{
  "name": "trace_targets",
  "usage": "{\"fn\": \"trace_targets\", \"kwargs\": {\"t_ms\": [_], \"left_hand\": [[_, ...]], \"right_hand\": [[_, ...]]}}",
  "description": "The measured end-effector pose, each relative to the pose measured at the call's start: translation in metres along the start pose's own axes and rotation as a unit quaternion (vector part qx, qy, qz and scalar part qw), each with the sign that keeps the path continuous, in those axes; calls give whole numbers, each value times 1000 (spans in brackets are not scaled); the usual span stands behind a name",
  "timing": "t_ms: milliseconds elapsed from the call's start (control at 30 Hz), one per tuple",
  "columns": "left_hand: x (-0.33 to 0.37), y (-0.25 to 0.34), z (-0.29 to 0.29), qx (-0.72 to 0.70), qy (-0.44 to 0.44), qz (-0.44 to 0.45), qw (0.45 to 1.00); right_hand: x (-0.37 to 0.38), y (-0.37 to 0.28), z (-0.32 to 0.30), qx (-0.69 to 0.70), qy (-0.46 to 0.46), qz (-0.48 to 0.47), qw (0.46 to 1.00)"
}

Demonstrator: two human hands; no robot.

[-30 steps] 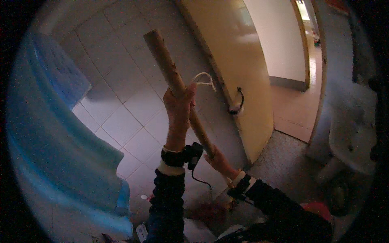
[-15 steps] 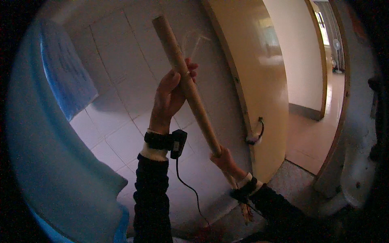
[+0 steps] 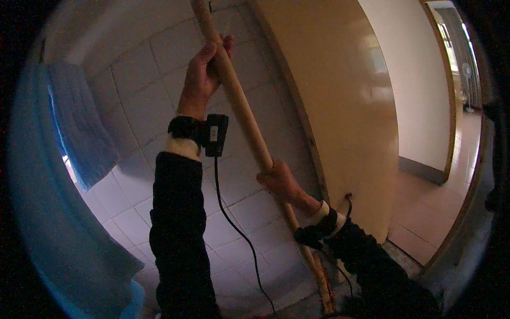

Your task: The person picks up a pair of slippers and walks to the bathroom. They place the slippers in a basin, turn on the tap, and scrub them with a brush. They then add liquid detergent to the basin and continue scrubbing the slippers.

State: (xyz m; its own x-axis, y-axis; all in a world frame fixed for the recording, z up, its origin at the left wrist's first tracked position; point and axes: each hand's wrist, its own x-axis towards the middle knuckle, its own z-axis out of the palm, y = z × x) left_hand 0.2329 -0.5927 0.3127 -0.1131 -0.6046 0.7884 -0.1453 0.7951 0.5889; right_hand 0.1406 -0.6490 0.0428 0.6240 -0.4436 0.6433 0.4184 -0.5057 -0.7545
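A long light-brown wooden pole (image 3: 241, 103) runs slantwise across the middle, from the upper edge down to the lower right. My left hand (image 3: 202, 77) grips it high up, thumb on the near side and fingertips curling round the far side. Lower down, my right hand (image 3: 280, 182) is wrapped round the same pole in a fist. Its upper tip lies outside the picture. Near the floor, the lower part (image 3: 323, 287) looks rough and brownish, too dark to make out well.
Pale wall tiles (image 3: 186, 175) stand behind the pole. A yellowish door (image 3: 340, 106) is close on the right, with a doorway and tiled floor (image 3: 419, 218) beyond. Blue towel-like cloth (image 3: 82, 127) and a blue-green curtain-like sheet (image 3: 48, 212) hang left. A black cable (image 3: 234, 226) trails from my left wrist.
Both hands have shifted up and left in the picture with the pole still gripped. The pole's upper end, visible before, now passes out of the top edge.
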Motion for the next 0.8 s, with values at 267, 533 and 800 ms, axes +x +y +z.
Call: {"fn": "trace_targets", "kwargs": {"t_ms": [267,533,800], "left_hand": [[52,18,-44,91,47,6,995],[90,39,-72,98,68,1,993],[108,44,-110,172,90,12,981]], "right_hand": [[80,-16,-4,-2,-45,-25,999],[119,-33,7,48,15,-100,994],[163,-49,27,30,-16,-76,997]]}}
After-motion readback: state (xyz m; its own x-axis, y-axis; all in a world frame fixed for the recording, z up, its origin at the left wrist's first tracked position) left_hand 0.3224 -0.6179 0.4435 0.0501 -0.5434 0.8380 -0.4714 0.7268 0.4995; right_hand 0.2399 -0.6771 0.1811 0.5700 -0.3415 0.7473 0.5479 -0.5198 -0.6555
